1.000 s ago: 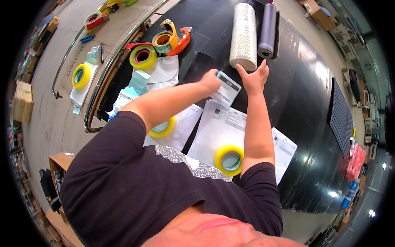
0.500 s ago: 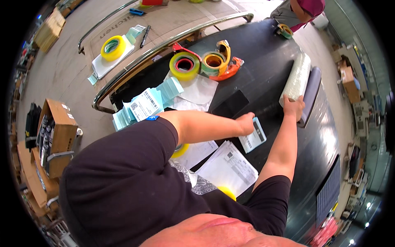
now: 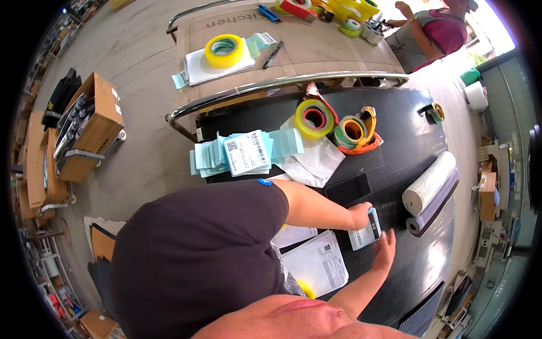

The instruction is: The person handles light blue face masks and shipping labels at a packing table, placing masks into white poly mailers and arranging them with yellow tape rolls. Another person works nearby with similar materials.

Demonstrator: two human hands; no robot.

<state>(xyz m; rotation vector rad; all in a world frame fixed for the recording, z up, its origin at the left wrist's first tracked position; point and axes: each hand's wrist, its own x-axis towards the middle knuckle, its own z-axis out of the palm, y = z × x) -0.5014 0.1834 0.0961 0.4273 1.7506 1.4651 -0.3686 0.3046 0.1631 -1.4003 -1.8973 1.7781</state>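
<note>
Gripping a small stack of white rectangular labels with pale-blue edges [image 3: 364,234], the left hand [image 3: 359,216] holds it over the glossy black tabletop [image 3: 406,135], near a flat black rectangular object [image 3: 347,189]. The right hand [image 3: 385,248], fingers loosely spread, is just beside the stack's right edge; I cannot tell whether they touch.

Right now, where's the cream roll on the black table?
In the head view, the cream roll lies toward the right side of the black table, alongside the grey roll, up and right of the label stack.
</note>
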